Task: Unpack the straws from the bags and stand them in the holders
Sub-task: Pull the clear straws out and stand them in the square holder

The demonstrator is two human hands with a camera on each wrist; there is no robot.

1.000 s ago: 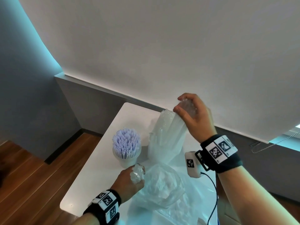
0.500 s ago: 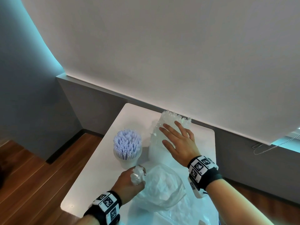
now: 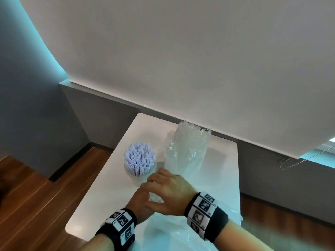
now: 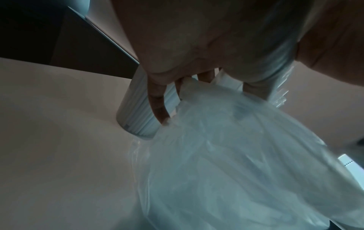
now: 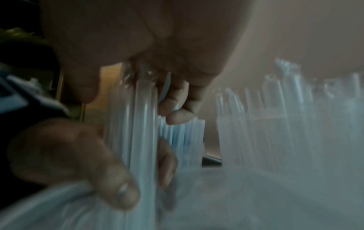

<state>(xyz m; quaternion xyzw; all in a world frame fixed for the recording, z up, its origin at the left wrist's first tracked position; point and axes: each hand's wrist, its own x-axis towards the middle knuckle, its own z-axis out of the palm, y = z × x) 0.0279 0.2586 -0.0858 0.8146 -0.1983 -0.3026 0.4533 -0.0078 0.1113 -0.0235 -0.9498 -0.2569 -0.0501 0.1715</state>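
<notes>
A cup-shaped holder (image 3: 136,178) full of pale lilac straws (image 3: 139,158) stands on the white table (image 3: 101,196). To its right a tall bunch of clear straws (image 3: 188,147) stands upright by the wall. My left hand (image 3: 139,203) grips the gathered neck of a clear plastic bag (image 3: 170,232), and clear straws (image 5: 141,124) run up through that grip. My right hand (image 3: 163,187) lies over the left fist, its thumb and fingers curled round the top of those straws (image 5: 133,105). The left wrist view shows the bag (image 4: 226,155) swelling out below my fingers (image 4: 157,105).
The table is small, with wooden floor (image 3: 36,205) past its left and near edges. A grey wall and white blind stand right behind it, with a bead cord (image 3: 293,162) hanging at the right. Loose bag plastic covers the near right of the table.
My right hand let go of the tall clear straws, lay flat against them, then came down and left onto the bundle in my left hand. The left hand stayed put.
</notes>
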